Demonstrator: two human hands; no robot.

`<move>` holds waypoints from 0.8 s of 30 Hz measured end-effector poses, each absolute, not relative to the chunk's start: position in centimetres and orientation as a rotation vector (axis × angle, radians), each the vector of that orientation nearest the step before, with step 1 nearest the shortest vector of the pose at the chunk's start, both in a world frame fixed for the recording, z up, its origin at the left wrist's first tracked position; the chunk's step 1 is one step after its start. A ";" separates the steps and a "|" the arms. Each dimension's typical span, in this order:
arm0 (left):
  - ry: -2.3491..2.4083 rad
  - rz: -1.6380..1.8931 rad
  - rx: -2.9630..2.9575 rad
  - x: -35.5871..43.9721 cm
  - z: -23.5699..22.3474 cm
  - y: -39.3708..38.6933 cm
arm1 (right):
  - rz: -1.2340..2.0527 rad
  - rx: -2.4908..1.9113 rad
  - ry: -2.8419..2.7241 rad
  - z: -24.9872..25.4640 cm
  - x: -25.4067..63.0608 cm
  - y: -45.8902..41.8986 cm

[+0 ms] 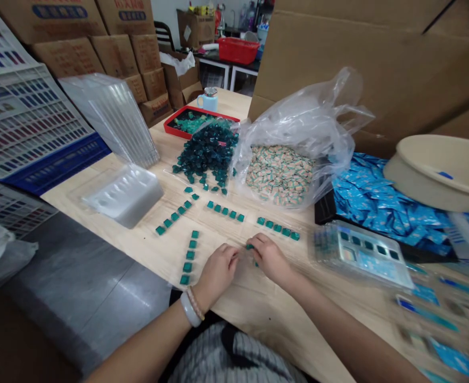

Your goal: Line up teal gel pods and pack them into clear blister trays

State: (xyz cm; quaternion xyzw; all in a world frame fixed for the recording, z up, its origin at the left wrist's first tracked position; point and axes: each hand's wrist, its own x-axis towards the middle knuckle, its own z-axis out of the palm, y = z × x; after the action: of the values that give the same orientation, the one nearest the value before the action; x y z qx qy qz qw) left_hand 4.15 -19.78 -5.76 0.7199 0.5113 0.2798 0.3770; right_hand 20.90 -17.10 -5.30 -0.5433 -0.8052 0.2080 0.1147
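My right hand [271,259] pinches a small dark-green square gem [249,246] low over the table. Under its fingers another green piece [256,264] partly shows. Close beside it, my left hand [219,267] has thumb and fingers pressed together; what they hold, if anything, is hidden. Around my hands similar green gems lie in short rows: a column [190,255] to the left, a slanted row [175,216] beyond it, a row [225,211] ahead, and one [278,227] to the right.
A heap of dark-green gems [210,151] and a clear bag of beige-and-green pieces [280,175] stand beyond the rows. Clear plastic trays [126,194] sit at left. At right are filled packs [368,252], blue sachets [386,202] and a cream basin [437,165]. A mug [209,100] stands behind.
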 end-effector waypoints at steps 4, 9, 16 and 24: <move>1.313 0.573 1.985 4.4 -6.1 -20.3 | 0.714 -1.474 -2.356 -5.3 21.5 -18.3; 1.302 0.534 2.029 4.8 -6.3 -21.2 | 0.498 -1.441 -2.559 -6.7 21.0 -20.3; 1.564 0.779 1.932 0.0 -4.3 -12.1 | 0.298 -1.414 -2.378 -5.0 21.7 -19.0; 2.080 0.416 1.843 -1.2 -3.9 -0.1 | 0.402 -1.445 -2.237 -2.0 12.0 -1.3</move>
State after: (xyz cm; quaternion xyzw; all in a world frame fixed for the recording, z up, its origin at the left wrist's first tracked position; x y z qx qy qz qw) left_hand -1.19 -0.11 -3.92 0.6469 0.7300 0.1460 0.1652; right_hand 11.97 -1.32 -2.04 -0.5230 -0.8099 0.1455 0.2221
